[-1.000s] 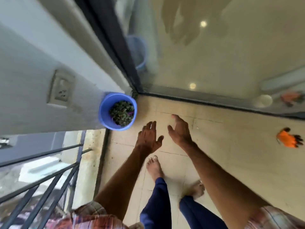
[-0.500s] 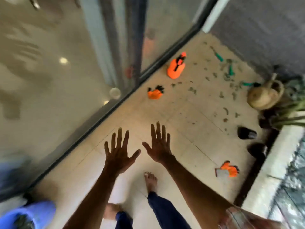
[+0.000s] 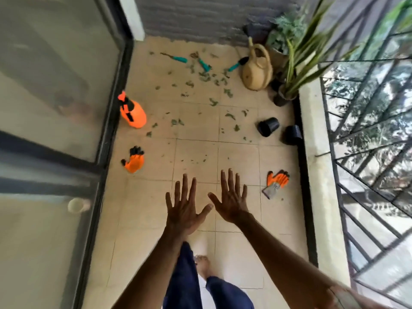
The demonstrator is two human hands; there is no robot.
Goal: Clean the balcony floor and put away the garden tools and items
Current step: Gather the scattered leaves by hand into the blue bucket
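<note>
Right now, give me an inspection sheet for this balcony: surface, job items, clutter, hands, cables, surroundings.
Surface: tiled floor, strewn with leaf scraps.
Job's things: orange spray bottle by the glass; teal-handled tools, three, at the far end; watering can; orange glove on the left; grey-cuffed glove on the right; black pots, two, lying on their sides.
Clutter: potted plants in the far right corner.
Hands: left hand and right hand open, fingers spread, holding nothing.
Cables: nothing seen.
Surroundings: glass door on the left; metal railing over a ledge on the right; grey wall ahead.
</note>
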